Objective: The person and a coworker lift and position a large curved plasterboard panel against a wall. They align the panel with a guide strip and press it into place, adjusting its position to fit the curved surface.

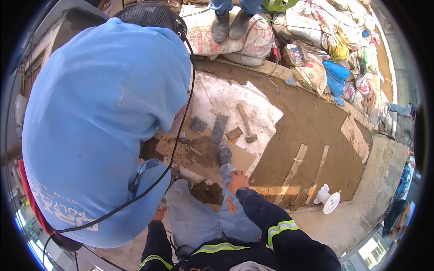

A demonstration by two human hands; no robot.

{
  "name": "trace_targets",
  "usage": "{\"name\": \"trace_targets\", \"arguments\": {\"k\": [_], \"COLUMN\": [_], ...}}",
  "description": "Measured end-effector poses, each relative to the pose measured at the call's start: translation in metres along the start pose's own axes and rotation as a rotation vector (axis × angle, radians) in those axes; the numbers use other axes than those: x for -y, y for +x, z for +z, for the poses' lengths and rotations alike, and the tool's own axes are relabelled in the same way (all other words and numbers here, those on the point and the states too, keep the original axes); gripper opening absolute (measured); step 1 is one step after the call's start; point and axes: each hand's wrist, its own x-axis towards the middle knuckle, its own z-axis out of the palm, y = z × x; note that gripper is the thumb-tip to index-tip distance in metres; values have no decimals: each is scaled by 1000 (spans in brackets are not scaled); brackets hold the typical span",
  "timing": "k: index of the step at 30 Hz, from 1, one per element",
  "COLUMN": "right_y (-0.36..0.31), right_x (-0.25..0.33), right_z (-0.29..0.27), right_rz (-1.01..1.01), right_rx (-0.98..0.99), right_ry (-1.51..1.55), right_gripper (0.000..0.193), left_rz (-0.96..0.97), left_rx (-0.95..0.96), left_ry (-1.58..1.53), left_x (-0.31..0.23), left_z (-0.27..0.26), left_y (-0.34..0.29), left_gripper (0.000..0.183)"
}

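My right hand (237, 181) lies on my right knee with its fingers spread over the denim, holding nothing. My left hand (159, 213) is low beside my left thigh, close to a person in a light blue sweatshirt (108, 104); its fingers are hidden. Ahead of my right boot (224, 154) two dark grey slabs (219, 128) lie on a dirty white sheet (210, 92). A wooden-handled hammer (244, 119) rests to their right. A small hand tool (192, 147), its kind unclear, is on a muddy brown board (174, 151) near the person.
A black cable (169, 165) crosses over the bent-over person. Two board strips (290, 172) and a white spool (327, 199) lie at right, by a concrete ledge (377, 180). Stacked sacks (312, 74) line the far side, where another person's boots (229, 27) stand.
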Motion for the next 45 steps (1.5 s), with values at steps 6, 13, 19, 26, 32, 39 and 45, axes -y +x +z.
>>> {"name": "trace_targets", "arguments": {"k": [6, 13, 19, 26, 32, 39, 45], "right_y": [-2, 34, 135, 336, 506, 561, 600], "right_x": [-22, -108, -72, 154, 447, 637, 677], "right_z": [27, -8, -197, -328, -373, -406, -414], "right_rz": [-21, 133, -54, -496, -1016, -1405, -1505], "right_rx": [-98, -364, -470, -316, -273, -332, -174], "right_ry": [297, 737, 502, 202, 8, -433, -632], "right_gripper": [44, 20, 18, 17, 32, 50, 34], "left_rz": [105, 210, 158, 215, -199, -371, -422], "left_rx": [-62, -320, -214, -180, 22, 81, 80], "left_ry": [-302, -400, -322, -552, -915, -1157, -1244], "left_x": [-34, -82, -133, -182, -333, -447, -490], "left_z": [6, 34, 61, 132, 93, 44, 17], "left_y": [1, 59, 76, 61, 22, 12, -14], "left_gripper": [75, 70, 55, 25, 25, 24, 24]}}
